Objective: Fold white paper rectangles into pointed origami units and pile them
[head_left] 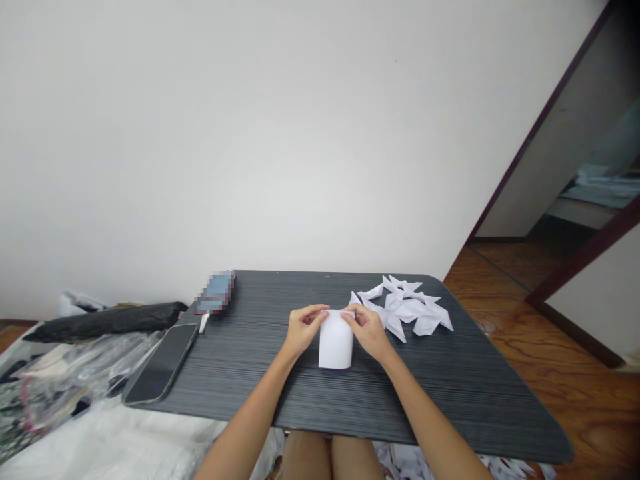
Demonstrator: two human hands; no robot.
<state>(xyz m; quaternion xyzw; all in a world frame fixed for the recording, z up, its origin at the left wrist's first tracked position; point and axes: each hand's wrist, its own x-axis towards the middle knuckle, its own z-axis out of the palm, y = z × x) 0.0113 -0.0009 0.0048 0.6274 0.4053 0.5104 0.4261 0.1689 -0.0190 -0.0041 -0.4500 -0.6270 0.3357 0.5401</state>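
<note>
A white sheet of paper (335,343) lies curled over on the dark striped table (300,393), its far edge folded toward me. My left hand (303,329) pinches the far left corner of the sheet, fingers closed on it. My right hand (369,330) pinches the far right corner the same way. Just right of my right hand sits a pile of several folded white paper shapes (407,308).
A dark phone (163,363) lies at the table's left edge, with a blurred small device (216,292) behind it. A black bag (107,320) and clear plastic clutter (60,373) lie left of the table. Wooden floor (565,373) and a doorway are on the right.
</note>
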